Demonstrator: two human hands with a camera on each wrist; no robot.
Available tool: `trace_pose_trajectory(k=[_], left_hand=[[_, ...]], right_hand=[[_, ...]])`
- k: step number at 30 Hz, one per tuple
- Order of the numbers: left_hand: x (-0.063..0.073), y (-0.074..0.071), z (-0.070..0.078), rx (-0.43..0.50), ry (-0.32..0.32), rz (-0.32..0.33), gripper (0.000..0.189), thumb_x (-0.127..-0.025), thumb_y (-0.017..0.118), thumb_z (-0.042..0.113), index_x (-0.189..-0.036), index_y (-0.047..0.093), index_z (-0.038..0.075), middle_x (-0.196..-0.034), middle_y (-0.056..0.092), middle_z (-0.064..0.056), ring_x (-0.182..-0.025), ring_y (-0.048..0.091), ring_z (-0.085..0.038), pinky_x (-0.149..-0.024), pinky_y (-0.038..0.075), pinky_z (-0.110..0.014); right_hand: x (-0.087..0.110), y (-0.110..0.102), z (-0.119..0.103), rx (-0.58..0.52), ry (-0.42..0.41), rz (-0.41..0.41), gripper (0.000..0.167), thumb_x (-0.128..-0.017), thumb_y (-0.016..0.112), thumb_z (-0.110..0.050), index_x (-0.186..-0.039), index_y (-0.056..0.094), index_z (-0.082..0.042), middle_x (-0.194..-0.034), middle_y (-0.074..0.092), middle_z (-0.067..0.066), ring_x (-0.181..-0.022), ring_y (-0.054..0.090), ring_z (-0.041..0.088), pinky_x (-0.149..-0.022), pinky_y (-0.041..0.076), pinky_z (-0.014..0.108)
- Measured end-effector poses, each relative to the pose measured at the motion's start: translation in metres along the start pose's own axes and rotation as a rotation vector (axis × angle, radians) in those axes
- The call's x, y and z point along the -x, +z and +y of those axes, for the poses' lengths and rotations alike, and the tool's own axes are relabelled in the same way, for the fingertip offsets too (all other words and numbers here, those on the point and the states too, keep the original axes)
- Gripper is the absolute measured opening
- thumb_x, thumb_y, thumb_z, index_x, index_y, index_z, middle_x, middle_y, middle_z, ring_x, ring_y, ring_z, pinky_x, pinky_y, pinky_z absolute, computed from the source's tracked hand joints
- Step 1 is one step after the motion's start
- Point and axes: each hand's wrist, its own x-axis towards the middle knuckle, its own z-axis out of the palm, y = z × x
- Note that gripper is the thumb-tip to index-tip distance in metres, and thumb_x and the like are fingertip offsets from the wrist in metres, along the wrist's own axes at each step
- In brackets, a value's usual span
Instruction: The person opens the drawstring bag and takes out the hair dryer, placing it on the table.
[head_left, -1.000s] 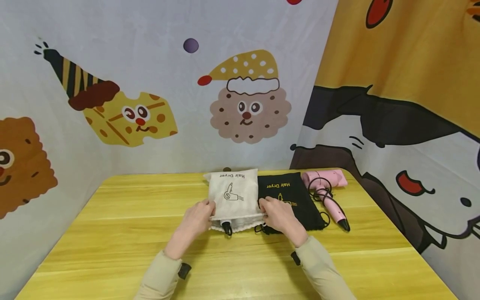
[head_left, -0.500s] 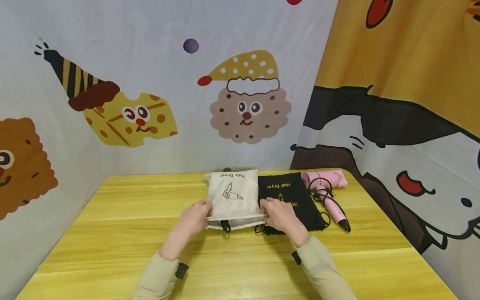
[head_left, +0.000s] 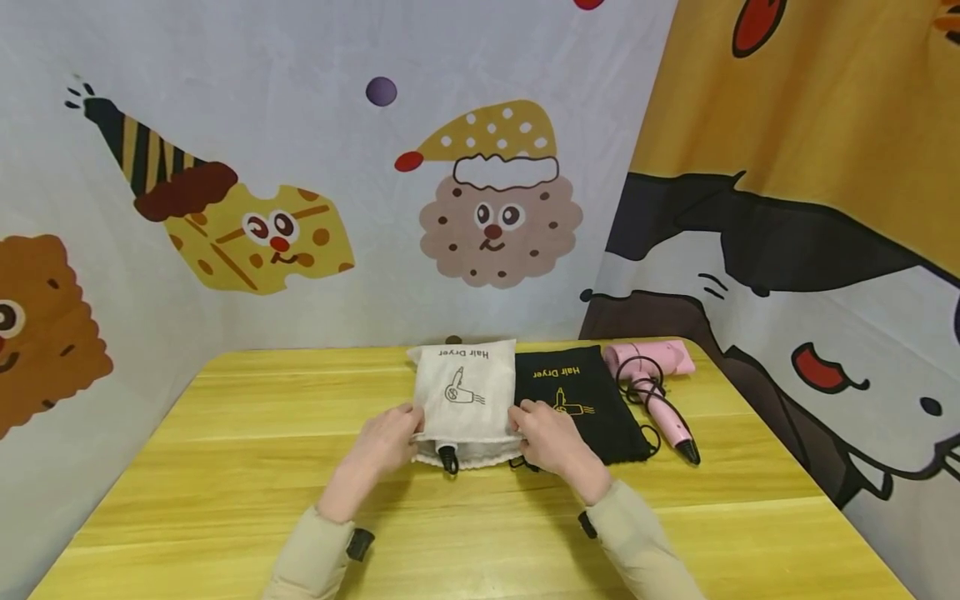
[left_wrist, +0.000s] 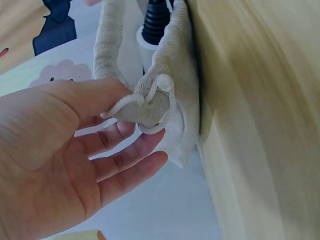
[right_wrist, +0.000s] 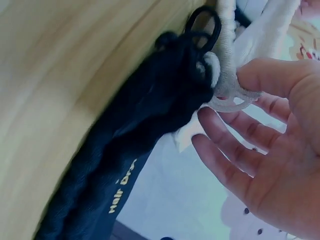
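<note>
A white drawstring bag [head_left: 467, 396] printed "Hair Dryer" lies at the back of the table, its mouth facing me and gaping. Inside the mouth shows the white handle end of a hair dryer [left_wrist: 146, 47] with its black ribbed cord sleeve [head_left: 448, 457]; the rest is hidden in the cloth. My left hand [head_left: 386, 437] pinches the left corner of the bag's mouth between thumb and fingers, beside the knotted white drawstring [left_wrist: 163, 82]. At the opposite corner my right hand [head_left: 551, 437] pinches the rim, the other fingers spread below in the right wrist view.
Right of the white bag lies a black drawstring bag [head_left: 615, 433] with yellow print, partly behind my right hand. A pink hair dryer [head_left: 660, 408] wrapped in its black cord lies beyond it. Patterned cloth walls [head_left: 300, 317] border the wooden table [head_left: 262, 467] at the back and sides.
My right hand has shifted slightly left with its corner of the bag. The mouth narrowed, then gapes wider again, showing more of the dryer's handle end.
</note>
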Motion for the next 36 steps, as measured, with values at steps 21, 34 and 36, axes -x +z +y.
trace_pose_trajectory(k=[21,34,36], left_hand=[[0.003,-0.015,0.020,-0.077,0.005,0.103,0.020,-0.083,0.071,0.021,-0.080,0.056,0.008,-0.075,0.056,-0.003,-0.061,0.052,-0.016,-0.051,0.045,-0.029],[0.014,0.003,0.076,-0.277,0.114,0.356,0.017,-0.081,0.068,0.017,-0.090,0.065,0.002,-0.078,0.062,-0.006,-0.062,0.056,-0.019,-0.042,0.045,-0.027],[0.015,0.007,0.079,-0.225,0.108,0.312,0.017,-0.081,0.068,0.015,-0.088,0.064,0.001,-0.078,0.062,-0.007,-0.063,0.057,-0.019,-0.044,0.046,-0.027]], right_hand=[[-0.042,-0.003,-0.047,0.149,-0.162,0.341,0.018,-0.084,0.070,-0.025,-0.071,0.059,-0.019,-0.062,0.054,-0.008,-0.051,0.049,0.005,-0.040,0.033,0.019],[-0.055,-0.019,-0.046,0.152,-0.157,0.488,0.010,-0.082,0.071,-0.019,-0.074,0.065,-0.017,-0.068,0.061,-0.006,-0.055,0.054,0.007,-0.043,0.040,0.020],[-0.057,-0.020,-0.046,0.148,-0.170,0.506,0.010,-0.082,0.070,-0.018,-0.073,0.065,-0.016,-0.067,0.060,-0.005,-0.054,0.054,0.007,-0.042,0.040,0.020]])
